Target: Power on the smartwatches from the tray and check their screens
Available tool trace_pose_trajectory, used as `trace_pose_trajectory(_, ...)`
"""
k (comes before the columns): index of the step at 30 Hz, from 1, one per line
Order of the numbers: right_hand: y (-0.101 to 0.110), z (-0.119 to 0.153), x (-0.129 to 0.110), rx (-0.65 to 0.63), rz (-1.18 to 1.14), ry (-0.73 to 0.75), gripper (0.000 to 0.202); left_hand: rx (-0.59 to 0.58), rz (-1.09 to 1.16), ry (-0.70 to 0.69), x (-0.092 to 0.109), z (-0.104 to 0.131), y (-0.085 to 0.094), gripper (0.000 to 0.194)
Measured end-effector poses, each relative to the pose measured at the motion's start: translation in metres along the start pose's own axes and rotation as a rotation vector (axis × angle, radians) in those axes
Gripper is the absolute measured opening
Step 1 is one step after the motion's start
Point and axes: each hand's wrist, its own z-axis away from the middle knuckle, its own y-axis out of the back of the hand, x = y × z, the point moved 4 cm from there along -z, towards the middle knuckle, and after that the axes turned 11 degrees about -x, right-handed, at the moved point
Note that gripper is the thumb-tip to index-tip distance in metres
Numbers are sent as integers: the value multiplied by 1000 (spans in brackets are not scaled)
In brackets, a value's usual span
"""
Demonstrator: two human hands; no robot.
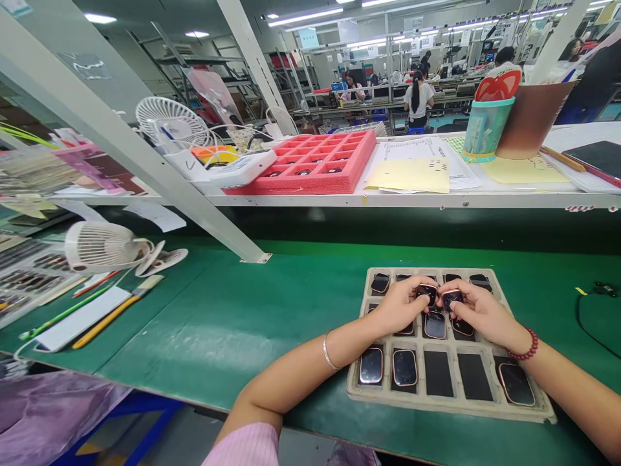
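Over the back part of a pale compartment tray (485, 412), my left hand (406, 303) holds one dark-faced watch case (427, 294) between thumb and fingers. Close beside it, my right hand (485, 314) grips a second watch case (452, 298) the same way. Several more watch cases lie in the tray's compartments, such as one at the front left (371, 365) and one at the front right (516, 384). Two front compartments between them show only dark bottoms. My hands partly hide the back rows.
At the left lie a white fan (104, 247), a brush (119, 312), a white strip and another parts tray (29, 294). A shelf (412, 200) ahead holds a red foam tray (315, 162), papers and cups. A black cable (582, 323) lies at the right; a slanted post stands left of centre.
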Motion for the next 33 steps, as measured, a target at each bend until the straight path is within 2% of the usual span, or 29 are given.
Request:
trace_pose_trajectory(4, 3, -1, 0, 12, -70, 6, 26, -18, 10, -24, 3, 1, -1, 28)
trace_pose_trajectory(8, 3, -1, -2, 58, 8, 62, 25, 61, -93, -54, 1, 2, 3, 35)
trace_pose_trajectory(11, 1, -1, 1, 25, -5, 43, 29, 97, -184, -41, 0, 2, 5, 33)
trace_pose_trajectory(14, 2, -1, 3, 31, -35, -18, 26, 73, -148, -9, 1, 3, 5, 28)
trace_pose_trajectory(17, 2, 0, -1, 39, 13, -10, 21, 63, -124, -9, 3, 3, 5, 38)
trace_pose_trajectory(20, -1, 1, -5, -11, 25, 21, 23, 89, -123, -33, 4, 3, 5, 44)
trace_pose_trajectory(25, -3, 1, -2, -70, -19, 12, 30, 105, -122, -41, 4, 2, 3, 26)
trace_pose_trajectory(29, -2, 0, 0, -81, -49, 33, 40, 97, -29, -85, 3, 2, 2, 44)
trace_pose_trajectory(33, 0, 0, 3, -73, -50, -4, 24, 41, 59, -60, 1, 2, 2, 30)
